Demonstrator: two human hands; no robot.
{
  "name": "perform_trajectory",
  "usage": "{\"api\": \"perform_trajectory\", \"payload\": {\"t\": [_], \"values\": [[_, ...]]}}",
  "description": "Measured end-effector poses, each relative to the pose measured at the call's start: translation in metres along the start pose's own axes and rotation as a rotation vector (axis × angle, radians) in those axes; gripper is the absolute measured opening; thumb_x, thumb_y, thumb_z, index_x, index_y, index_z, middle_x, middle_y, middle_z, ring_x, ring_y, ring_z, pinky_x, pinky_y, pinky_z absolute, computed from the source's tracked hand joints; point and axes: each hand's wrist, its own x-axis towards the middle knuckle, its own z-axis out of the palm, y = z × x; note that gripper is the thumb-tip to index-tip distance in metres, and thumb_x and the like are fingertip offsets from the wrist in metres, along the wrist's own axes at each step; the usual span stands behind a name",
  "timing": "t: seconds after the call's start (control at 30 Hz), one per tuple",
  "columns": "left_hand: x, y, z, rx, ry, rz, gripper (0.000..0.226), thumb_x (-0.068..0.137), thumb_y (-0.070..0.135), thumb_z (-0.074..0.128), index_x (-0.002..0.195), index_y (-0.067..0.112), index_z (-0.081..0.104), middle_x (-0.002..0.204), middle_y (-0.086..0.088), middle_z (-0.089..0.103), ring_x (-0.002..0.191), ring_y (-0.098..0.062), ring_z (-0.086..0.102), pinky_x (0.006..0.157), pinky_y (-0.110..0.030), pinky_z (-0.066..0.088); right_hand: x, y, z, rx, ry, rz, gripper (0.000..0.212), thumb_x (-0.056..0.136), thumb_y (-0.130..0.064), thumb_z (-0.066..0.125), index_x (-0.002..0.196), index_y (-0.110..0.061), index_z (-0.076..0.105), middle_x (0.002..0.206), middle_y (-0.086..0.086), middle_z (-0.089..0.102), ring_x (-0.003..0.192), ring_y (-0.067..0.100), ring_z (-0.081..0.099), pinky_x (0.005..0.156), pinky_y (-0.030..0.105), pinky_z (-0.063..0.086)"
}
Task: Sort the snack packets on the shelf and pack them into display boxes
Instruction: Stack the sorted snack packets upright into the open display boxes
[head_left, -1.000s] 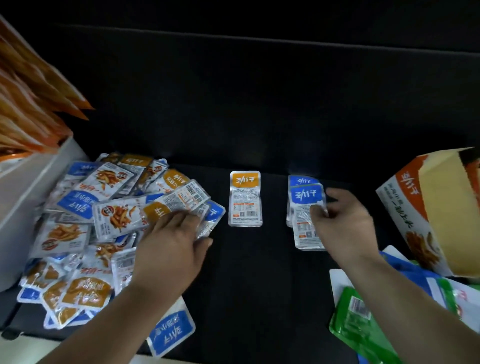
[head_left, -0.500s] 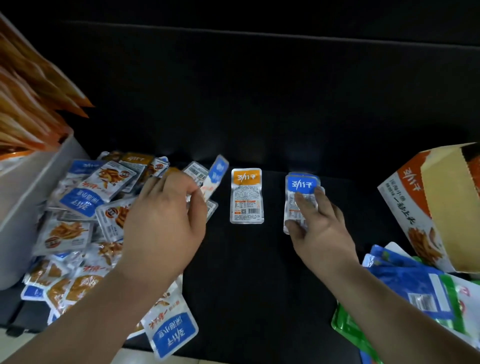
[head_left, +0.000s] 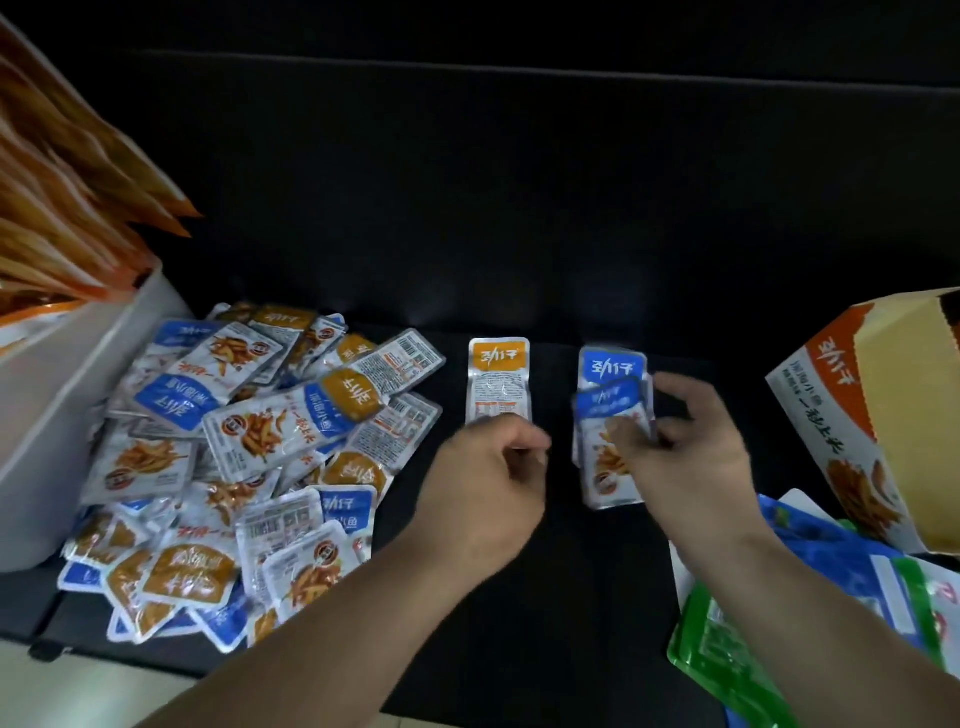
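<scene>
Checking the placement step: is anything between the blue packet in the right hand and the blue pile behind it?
Nothing visible. The blue packet in the right hand overlaps the blue pile at its near edge. The left hand is off to the side, by the orange packet, clear of that path.

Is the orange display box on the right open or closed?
Open: the display box shows its bare tan inner wall; contents cannot be told.
</scene>
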Motion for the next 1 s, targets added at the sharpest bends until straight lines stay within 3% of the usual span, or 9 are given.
{"api": "perform_trajectory", "payload": {"t": [0.1, 0.2, 0.3, 0.4, 0.57, 0.7, 0.8, 0.9, 1.0], "values": [[0.012, -0.038, -0.03, 0.598, 0.156, 0.183, 0.042, 0.088, 0.032, 0.075, 0.128, 0.023, 0.067, 0.142, -0.004, 0.058, 0.135, -0.024, 0.052, 0.11, -0.04, 0.047, 0.01, 0.008, -0.006, -0.228, 0.04, -0.052, 0.044, 0.093, -0.022, 0.072, 0.131, -0.032, 0.052, 0.08, -0.011, 0.07, 0.071, 0.002, 0.069, 0.058, 0.022, 0.054], [0.027, -0.064, -0.061, 0.903, 0.087, 0.037, 0.08, 0.086, 0.057, 0.069, 0.152, 0.02, 0.044, 0.164, -0.017, 0.032, 0.155, -0.039, 0.022, 0.126, -0.058, 0.019, 0.017, 0.014, -0.005, -0.587, 0.075, -0.155, 0.04, 0.09, -0.033, 0.068, 0.126, -0.034, 0.051, 0.099, -0.004, 0.069, 0.091, 0.024, 0.066, 0.073, 0.04, 0.056], [0.031, -0.072, -0.073, 0.899, 0.085, 0.008, 0.078, 0.087, 0.061, 0.068, 0.148, 0.016, 0.05, 0.15, -0.014, 0.053, 0.143, -0.037, 0.044, 0.124, -0.056, 0.026, 0.023, 0.021, 0.0, -0.776, 0.151, -0.245, 0.051, 0.084, -0.036, 0.075, 0.13, -0.023, 0.058, 0.122, 0.008, 0.057, 0.107, 0.036, 0.057, 0.084, 0.046, 0.049], [0.027, -0.069, -0.074, 0.969, 0.119, 0.073, 0.054, 0.089, 0.043, 0.07, 0.136, 0.017, 0.062, 0.12, -0.009, 0.072, 0.114, -0.036, 0.065, 0.111, -0.054, 0.043, 0.02, 0.029, 0.011, -0.849, 0.14, -0.468, 0.037, 0.078, -0.031, 0.08, 0.112, -0.021, 0.071, 0.125, 0.008, 0.056, 0.106, 0.039, 0.056, 0.082, 0.049, 0.051], [0.025, -0.063, -0.075, 0.636, 0.283, 0.069, 0.024, 0.091, 0.028, 0.063, 0.111, 0.024, 0.077, 0.076, 0.001, 0.072, 0.076, -0.026, 0.07, 0.072, -0.035, 0.055, 0.012, 0.034, 0.024, -0.99, 0.084, -0.499, 0.038, 0.075, -0.028, 0.081, 0.111, -0.018, 0.076, 0.13, 0.015, 0.058, 0.112, 0.041, 0.055, 0.085, 0.053, 0.053], [0.027, -0.058, -0.088, 0.549, 0.546, 0.238, 0.019, 0.098, 0.021, 0.06, 0.105, 0.019, 0.078, 0.093, 0.002, 0.067, 0.083, -0.023, 0.061, 0.065, -0.03, 0.047, 0.008, 0.025, 0.03, -0.9, 0.062, -0.59, 0.048, 0.08, -0.027, 0.077, 0.127, -0.016, 0.07, 0.145, 0.017, 0.05, 0.131, 0.042, 0.046, 0.104, 0.061, 0.047], [0.024, -0.038, -0.075, 0.034, 0.383, 0.083, 0.013, 0.102, 0.022, 0.063, 0.098, 0.02, 0.076, 0.073, 0.012, 0.065, 0.062, -0.003, 0.059, 0.056, -0.02, 0.045, -0.003, 0.008, 0.043, -0.539, -0.089, -0.571, 0.048, 0.09, -0.028, 0.071, 0.137, -0.028, 0.064, 0.152, -0.004, 0.046, 0.141, 0.022, 0.045, 0.103, 0.049, 0.052], [0.019, -0.031, -0.05, -0.272, 0.176, -0.137, 0.02, 0.098, 0.022, 0.07, 0.118, 0.022, 0.073, 0.095, 0.013, 0.078, 0.086, 0.002, 0.072, 0.08, -0.025, 0.06, -0.015, 0.004, 0.062, -0.39, -0.25, -0.624, 0.044, 0.095, -0.035, 0.062, 0.139, -0.033, 0.062, 0.154, -0.012, 0.045, 0.142, 0.011, 0.046, 0.106, 0.04, 0.051], [0.004, -0.05, -0.055, 0.097, 0.22, -0.008, 0.036, 0.097, 0.024, 0.07, 0.133, 0.023, 0.067, 0.125, 0.01, 0.07, 0.113, -0.004, 0.065, 0.097, -0.025, 0.054, -0.02, 0.011, 0.076, -0.726, -0.478, -0.566, 0.049, 0.099, -0.048, 0.052, 0.148, -0.046, 0.048, 0.168, -0.008, 0.028, 0.157, 0.014, 0.02, 0.123, 0.043, 0.031]]}}
